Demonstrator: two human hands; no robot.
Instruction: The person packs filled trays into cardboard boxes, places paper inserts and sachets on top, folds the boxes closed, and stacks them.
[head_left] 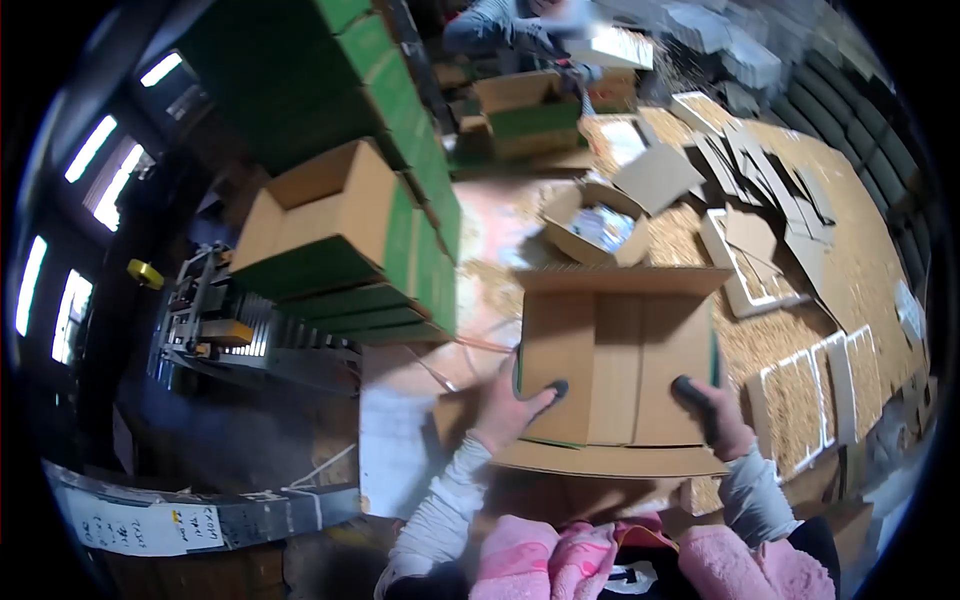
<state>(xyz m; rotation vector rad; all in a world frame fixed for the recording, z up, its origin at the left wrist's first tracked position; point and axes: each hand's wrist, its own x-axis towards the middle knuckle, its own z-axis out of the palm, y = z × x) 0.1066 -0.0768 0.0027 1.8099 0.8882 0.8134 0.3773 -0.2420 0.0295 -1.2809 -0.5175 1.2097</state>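
Observation:
An open cardboard box point(615, 370) is right in front of me, its inside bare and its near and far flaps spread outward. My left hand point(520, 400) grips its left wall, with the dark-tipped thumb inside and the fingers hidden behind the wall. On the right wall my right hand point(715, 408) holds on the same way, its dark-covered thumb over the edge. Beyond the far flap sits a smaller open carton point(560, 240) with pale plastic-looking items in it.
Stacked green boxes point(425, 230) stand at the left, an open box point(370, 205) among them. White trays point(790, 410) of wood shavings lie right, near cardboard pieces point(660, 178). A co-worker point(490, 30) is at the far side. A roller conveyor point(250, 335) stands left.

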